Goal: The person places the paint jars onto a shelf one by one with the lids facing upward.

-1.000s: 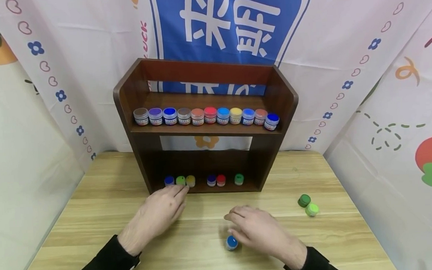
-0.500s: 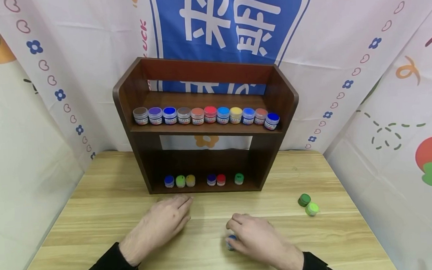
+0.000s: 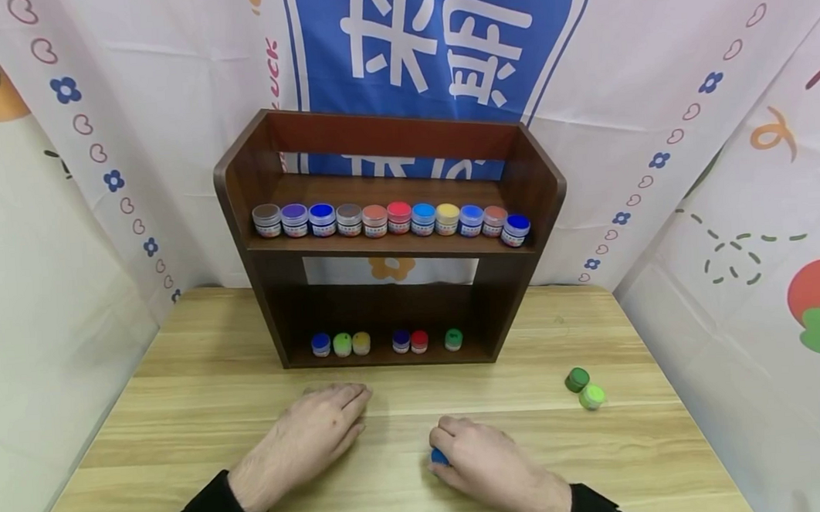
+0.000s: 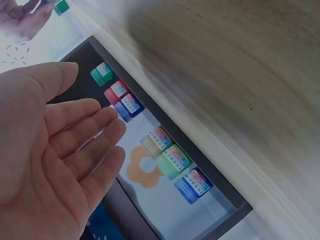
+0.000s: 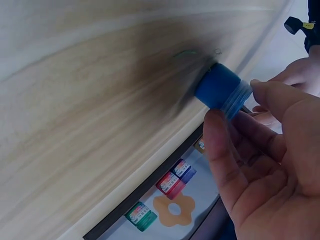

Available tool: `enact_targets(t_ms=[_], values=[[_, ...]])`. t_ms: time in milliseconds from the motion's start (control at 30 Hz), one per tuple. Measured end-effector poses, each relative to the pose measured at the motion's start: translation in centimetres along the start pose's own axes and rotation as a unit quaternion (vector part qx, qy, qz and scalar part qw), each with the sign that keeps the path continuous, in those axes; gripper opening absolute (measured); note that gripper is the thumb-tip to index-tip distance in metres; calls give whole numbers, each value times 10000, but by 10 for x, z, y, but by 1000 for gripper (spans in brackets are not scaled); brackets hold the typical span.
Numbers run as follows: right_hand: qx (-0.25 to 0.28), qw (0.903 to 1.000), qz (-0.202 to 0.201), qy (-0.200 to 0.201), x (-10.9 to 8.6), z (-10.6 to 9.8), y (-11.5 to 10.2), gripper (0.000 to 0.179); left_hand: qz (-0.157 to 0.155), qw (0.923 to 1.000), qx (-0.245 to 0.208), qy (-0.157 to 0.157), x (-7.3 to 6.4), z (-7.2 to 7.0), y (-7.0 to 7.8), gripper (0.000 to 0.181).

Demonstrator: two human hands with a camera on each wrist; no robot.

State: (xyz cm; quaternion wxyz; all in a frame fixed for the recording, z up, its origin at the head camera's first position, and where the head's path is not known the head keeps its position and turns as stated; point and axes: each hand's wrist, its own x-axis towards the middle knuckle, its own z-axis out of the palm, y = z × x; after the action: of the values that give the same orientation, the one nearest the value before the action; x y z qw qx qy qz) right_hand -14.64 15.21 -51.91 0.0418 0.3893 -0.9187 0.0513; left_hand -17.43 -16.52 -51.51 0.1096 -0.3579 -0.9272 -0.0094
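My right hand (image 3: 486, 461) pinches a small blue paint jar (image 5: 218, 86) between thumb and fingers, low over the table in front of the shelf. In the head view the hand covers most of that jar, leaving a bit of blue lid showing. My left hand (image 3: 308, 431) lies palm down near the shelf's front edge, holding nothing. Its fingers are straight and relaxed in the left wrist view. Behind it, on the lower shelf, stand a blue jar (image 3: 320, 344), a light green jar (image 3: 343, 344) and a yellow jar (image 3: 361, 343).
A dark brown two-tier shelf (image 3: 382, 247) stands at the table's back. Its upper tier bears a row of several paint jars. Lower right are a purple jar (image 3: 401, 341), red jar (image 3: 419, 341) and green jar (image 3: 453, 339). Two green jars (image 3: 577, 379) sit at the table's right.
My left hand has drawn back from the lower shelf toward me. The right hand has come down onto the blue paint jar, and its thumb and fingers have closed round it.
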Motion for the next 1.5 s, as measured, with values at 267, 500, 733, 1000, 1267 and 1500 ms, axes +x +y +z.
enact_targets(t_ms=[267,500,733,1000,1267,1500], values=[[-47,9999,-16,136,1,-1,-4,19,-15,10000,-3,9,-1,-1,0,50],[-95,9997,110,197,5,-5,-4,19,-66,9999,-28,79,-1,-2,-1,50],[-103,9999,81,71,11,-12,5,15,-70,9997,-57,226,-1,-2,-3,50],[-581,9958,-330,625,16,-16,13,12,-70,9996,-192,188,2,-3,-3,52],[-721,9940,-395,722,23,-20,23,15,-92,9993,-339,157,5,-6,-4,53],[-579,9965,-261,543,31,-22,35,20,-83,9985,-466,283,10,-8,-7,54]])
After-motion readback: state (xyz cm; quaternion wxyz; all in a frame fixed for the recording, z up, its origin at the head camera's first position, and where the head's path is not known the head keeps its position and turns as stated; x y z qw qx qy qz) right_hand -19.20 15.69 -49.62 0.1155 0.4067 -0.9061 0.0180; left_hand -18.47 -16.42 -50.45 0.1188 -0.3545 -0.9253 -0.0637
